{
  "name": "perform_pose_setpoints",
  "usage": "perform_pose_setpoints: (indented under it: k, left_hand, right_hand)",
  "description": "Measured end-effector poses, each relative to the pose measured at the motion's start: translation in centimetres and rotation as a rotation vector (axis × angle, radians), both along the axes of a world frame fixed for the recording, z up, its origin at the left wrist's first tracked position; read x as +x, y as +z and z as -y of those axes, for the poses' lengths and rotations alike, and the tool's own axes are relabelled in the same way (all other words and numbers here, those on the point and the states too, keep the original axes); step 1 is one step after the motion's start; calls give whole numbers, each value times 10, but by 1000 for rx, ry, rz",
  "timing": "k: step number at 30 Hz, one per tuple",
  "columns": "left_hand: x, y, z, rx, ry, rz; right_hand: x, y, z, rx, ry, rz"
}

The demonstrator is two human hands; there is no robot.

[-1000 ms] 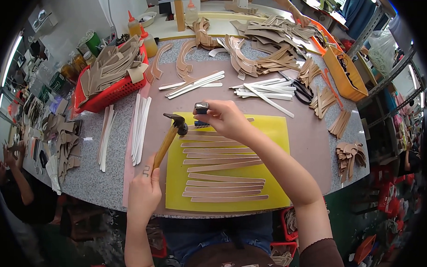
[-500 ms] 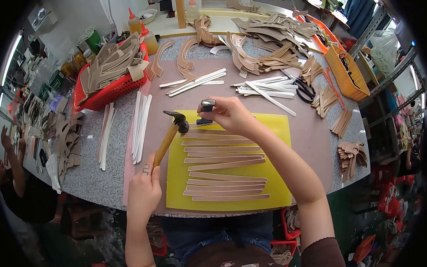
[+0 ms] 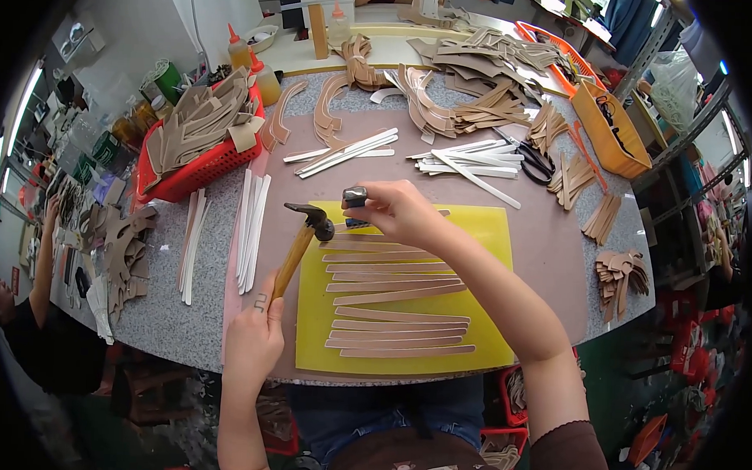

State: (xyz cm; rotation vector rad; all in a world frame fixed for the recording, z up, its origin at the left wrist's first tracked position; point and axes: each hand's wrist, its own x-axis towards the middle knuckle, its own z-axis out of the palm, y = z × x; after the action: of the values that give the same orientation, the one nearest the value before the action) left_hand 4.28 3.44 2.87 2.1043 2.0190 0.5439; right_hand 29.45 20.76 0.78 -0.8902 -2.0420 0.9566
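Note:
My left hand point(image 3: 255, 330) is wrapped round the wooden handle of a hammer point(image 3: 295, 253), whose dark metal head hangs above the upper left corner of a yellow mat point(image 3: 490, 280). Between the fingers of my right hand point(image 3: 400, 213) is a small metal punch point(image 3: 355, 198), held upright with its blue-black lower end over the topmost strips. Several tan strips with pale edges point(image 3: 402, 328) lie in a rough column across the mat. Whether the punch touches a strip cannot be told, and its tip is partly hidden by my fingers.
White strips point(image 3: 478, 158) and black-handled scissors point(image 3: 537, 162) lie beyond the mat. A red basket of tan pieces point(image 3: 200, 175) stands at left, glue bottles point(image 3: 267, 80) behind it. An orange-yellow basket point(image 3: 615, 136) is at far right. Another person's arm point(image 3: 45, 261) shows at the left edge.
My right hand has come slightly lower and nearer with the punch. The hammer head has dipped slightly, close beside the punch. At the left, the other person's arm has shifted.

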Motion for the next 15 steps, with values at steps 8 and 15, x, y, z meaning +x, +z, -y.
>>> perform_pose_setpoints:
  k: [8,15]
  left_hand:
    - [-9,68,7,274,-5,379]
    - [-1,64,-1,437,-98,424]
  right_hand:
    - [3,-3,10,129,-24,4]
    - [2,3,4,118,-27,5]
